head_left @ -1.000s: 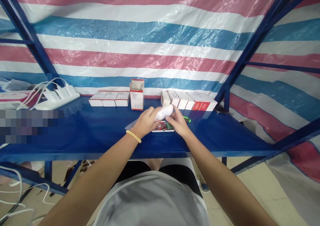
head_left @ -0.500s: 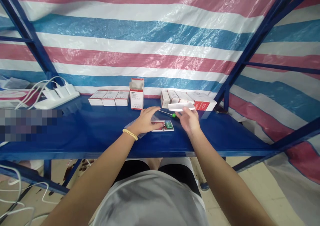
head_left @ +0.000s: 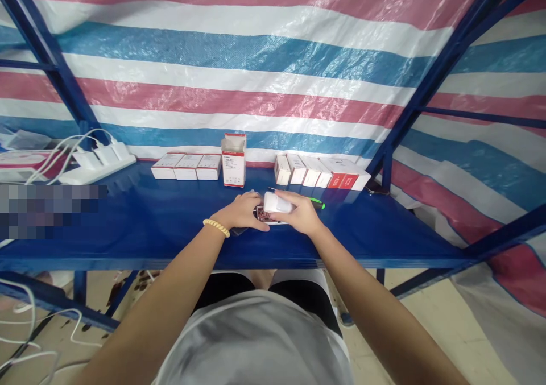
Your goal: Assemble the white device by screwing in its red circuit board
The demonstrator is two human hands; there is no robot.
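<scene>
My left hand (head_left: 242, 211), wearing a yellow coiled band at the wrist, curls its thumb and fingers round the left end of an open detector housing (head_left: 265, 215). A reddish circuit board shows inside this white-edged housing. In my right hand (head_left: 303, 213) is a white plastic cover (head_left: 276, 203), tilted just above the housing and hiding its right part. Whether cover and housing touch, I cannot tell. Behind my right hand lies a screwdriver (head_left: 317, 203) with a black and green handle. A bit of clear plastic bag shows by my left fingers.
An open white-and-red box (head_left: 234, 166) stands upright at the back of the blue table (head_left: 162, 226). Several closed boxes (head_left: 186, 166) lie left of it, and another row of boxes (head_left: 319, 172) is to the right. A power strip (head_left: 98, 163) with white plugs sits at the left.
My right hand has brought the white cover left and down over the housing, turning it. My left hand has shifted to grip the housing's left end. The screwdriver's handle now lies farther right.
</scene>
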